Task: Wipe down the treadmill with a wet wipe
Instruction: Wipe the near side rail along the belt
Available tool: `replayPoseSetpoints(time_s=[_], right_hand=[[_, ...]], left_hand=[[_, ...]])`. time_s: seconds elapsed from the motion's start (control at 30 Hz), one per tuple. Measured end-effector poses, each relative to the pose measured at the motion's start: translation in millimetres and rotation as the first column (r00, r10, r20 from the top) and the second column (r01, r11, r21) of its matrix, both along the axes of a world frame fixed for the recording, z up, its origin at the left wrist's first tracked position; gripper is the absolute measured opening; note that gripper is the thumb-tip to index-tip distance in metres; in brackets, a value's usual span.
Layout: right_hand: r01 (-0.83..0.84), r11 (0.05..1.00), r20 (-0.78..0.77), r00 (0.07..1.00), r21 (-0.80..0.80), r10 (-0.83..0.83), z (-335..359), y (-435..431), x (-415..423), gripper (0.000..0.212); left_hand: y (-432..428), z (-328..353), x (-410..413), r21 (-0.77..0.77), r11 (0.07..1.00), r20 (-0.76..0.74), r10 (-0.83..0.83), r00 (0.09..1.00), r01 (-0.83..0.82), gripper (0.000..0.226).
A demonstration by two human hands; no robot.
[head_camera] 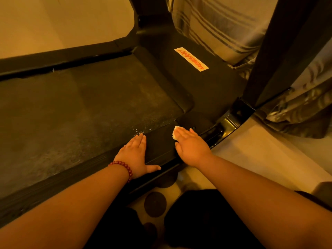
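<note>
The treadmill (89,105) runs lengthwise from lower left to upper right, its labelled motor cover (191,59) pointing toward the striped curtain (224,24). On the near side rail (159,146), the right hand (190,146) presses a wet wipe (175,131) under straight fingers. The left hand (134,155), wearing a bead bracelet (124,167), lies flat beside it, holding nothing.

1. A white sticker (191,59) lies flat on the black hood (206,87) at the head of the treadmill (62,57), just past the belt (89,105).
2. Its print is red, in slanted letters, and runs lengthwise along the sticker, turned sideways to the camera.
3. The end of the word reads "fitness"; the stylised part before it cannot be made out.
</note>
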State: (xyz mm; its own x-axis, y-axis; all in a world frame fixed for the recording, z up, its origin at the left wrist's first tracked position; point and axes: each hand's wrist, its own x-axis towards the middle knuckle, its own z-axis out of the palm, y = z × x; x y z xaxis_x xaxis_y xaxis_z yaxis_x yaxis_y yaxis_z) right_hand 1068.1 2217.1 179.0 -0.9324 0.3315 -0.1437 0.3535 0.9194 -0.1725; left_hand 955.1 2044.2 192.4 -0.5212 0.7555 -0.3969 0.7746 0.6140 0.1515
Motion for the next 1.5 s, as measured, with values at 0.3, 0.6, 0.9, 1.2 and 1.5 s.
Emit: replayPoseSetpoints(time_s=[0.3, 0.6, 0.9, 1.2, 1.5], right_hand=[[0.077, 0.997, -0.005, 0.997, 0.009, -0.077, -3.8, -2.8, -14.4, 0.054], [0.032, 0.999, -0.034, 0.999, -0.028, -0.033, -3.9, -2.3, -34.5, 0.052], [-0.001, 1.0, -0.009, 1.0, -0.025, 0.001, -1.8, -10.3, -37.6, 0.05], [0.017, 0.999, 0.002, 1.0, -0.05, -0.016, -2.8, -26.7, -26.1, 0.051], [0.066, 0.998, 0.095, 0.993, -0.005, -0.065, 3.4, -28.8, -26.5, 0.053]], left_hand=[[2.8, -3.5, 3.3, 0.014, 0.998, 0.027, 0.059, 0.998, -0.059, 0.119], [-1.1, -11.0, -2.3, 0.057, 0.997, 0.017, 0.053, 0.998, -0.054, 0.121], [-3.0, -8.9, -4.5, 0.048, 0.999, 0.007, 0.024, 1.0, -0.025, 0.121], [-10.7, -4.7, -6.9, -0.002, 0.999, 0.018, 0.032, 0.999, -0.032, 0.123], [-8.3, -4.5, -5.9, -0.013, 0.999, 0.034, 0.038, 0.999, -0.038, 0.122]])
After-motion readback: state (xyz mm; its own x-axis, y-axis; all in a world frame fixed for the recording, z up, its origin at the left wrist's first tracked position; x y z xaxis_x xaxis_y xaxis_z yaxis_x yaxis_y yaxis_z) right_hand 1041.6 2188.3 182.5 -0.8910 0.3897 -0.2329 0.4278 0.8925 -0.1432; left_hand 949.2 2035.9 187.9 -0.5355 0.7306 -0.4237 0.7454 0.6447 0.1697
